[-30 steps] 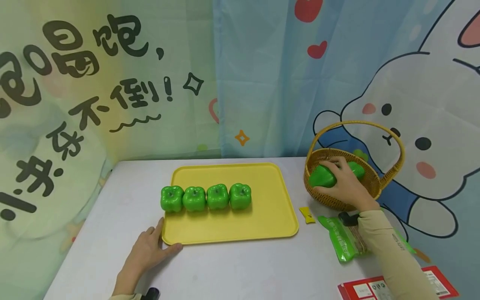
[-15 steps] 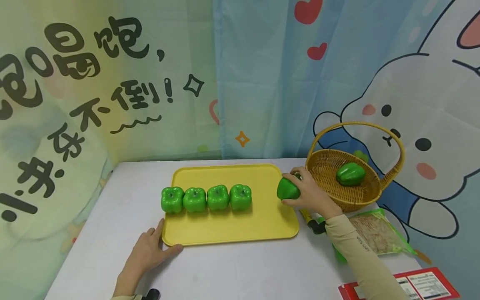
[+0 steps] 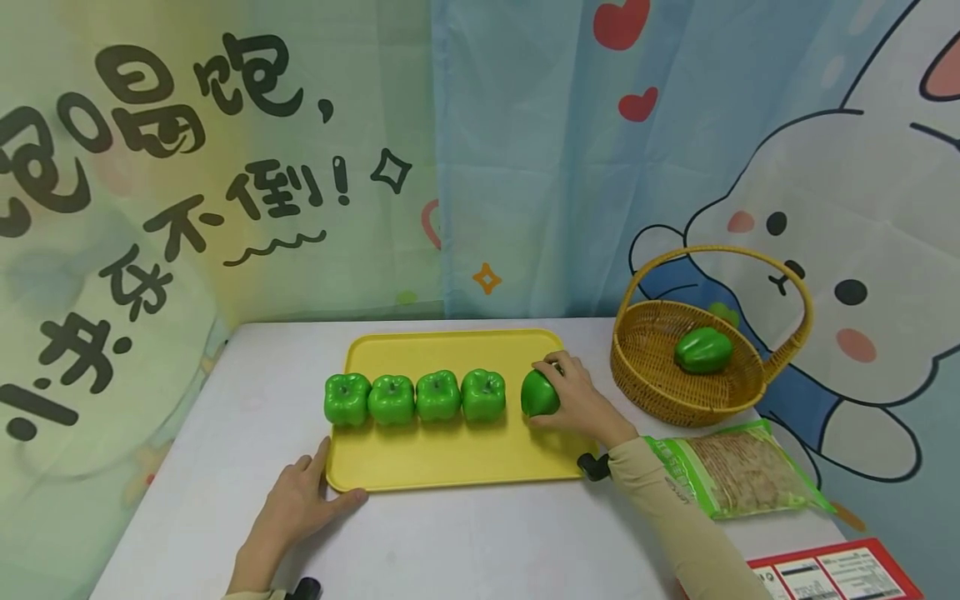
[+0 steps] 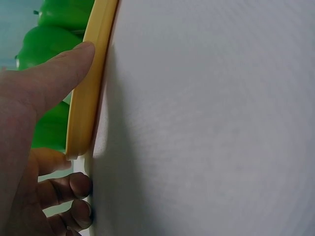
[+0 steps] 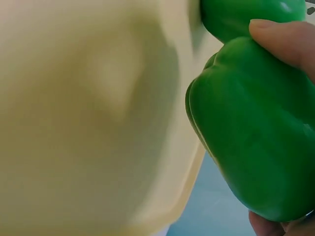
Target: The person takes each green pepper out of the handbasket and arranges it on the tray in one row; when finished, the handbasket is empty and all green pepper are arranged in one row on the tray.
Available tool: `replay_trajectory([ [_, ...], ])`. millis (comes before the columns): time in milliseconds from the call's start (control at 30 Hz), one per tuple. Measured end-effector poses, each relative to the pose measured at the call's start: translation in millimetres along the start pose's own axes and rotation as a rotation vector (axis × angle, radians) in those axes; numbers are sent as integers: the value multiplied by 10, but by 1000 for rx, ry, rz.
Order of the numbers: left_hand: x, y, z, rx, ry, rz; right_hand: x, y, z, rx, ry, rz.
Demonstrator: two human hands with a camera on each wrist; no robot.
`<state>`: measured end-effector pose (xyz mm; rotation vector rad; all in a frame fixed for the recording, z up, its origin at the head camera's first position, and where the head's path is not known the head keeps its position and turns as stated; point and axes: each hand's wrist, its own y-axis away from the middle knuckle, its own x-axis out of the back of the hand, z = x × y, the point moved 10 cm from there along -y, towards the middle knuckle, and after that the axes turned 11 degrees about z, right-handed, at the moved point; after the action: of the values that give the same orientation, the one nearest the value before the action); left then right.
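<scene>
My right hand [image 3: 579,403] grips a green bell pepper [image 3: 539,393] over the right part of the yellow tray [image 3: 465,458]. In the right wrist view this bell pepper [image 5: 251,128] is large between thumb and fingers, with another pepper [image 5: 246,14] beyond it. Several upright green bell peppers stand in a row, from the pepper at the tray's left edge [image 3: 347,399] to the pepper nearest my right hand [image 3: 483,395]. My left hand [image 3: 296,504] spans the tray's front left corner, thumb [image 4: 74,64] resting on the rim and fingers spread along the left side.
A wicker basket [image 3: 637,392] with a tall handle stands at the back right, one green bell pepper [image 3: 703,350] inside. In front of it lie a green-edged packet [image 3: 742,471] and a red and white box [image 3: 840,575]. A printed curtain [image 3: 510,208] hangs behind the table.
My right hand has lifted a bell pepper out of the basket and carried it left over the tray. One pepper stays in the basket. My left hand has kept its place.
</scene>
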<state>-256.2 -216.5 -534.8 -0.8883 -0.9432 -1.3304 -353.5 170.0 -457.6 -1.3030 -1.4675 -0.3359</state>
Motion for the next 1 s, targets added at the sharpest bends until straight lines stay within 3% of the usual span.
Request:
replay_trajectory([
  [400, 9, 10, 19, 7, -6, -8, -263, -48, -47, -42, 76, -60],
  [833, 33, 8, 33, -4, -2, 0, -236, 22, -119, -77, 32, -120],
  [1000, 16, 3, 23, -4, -9, 0, -204, 40, -167, -54, 44, -135],
])
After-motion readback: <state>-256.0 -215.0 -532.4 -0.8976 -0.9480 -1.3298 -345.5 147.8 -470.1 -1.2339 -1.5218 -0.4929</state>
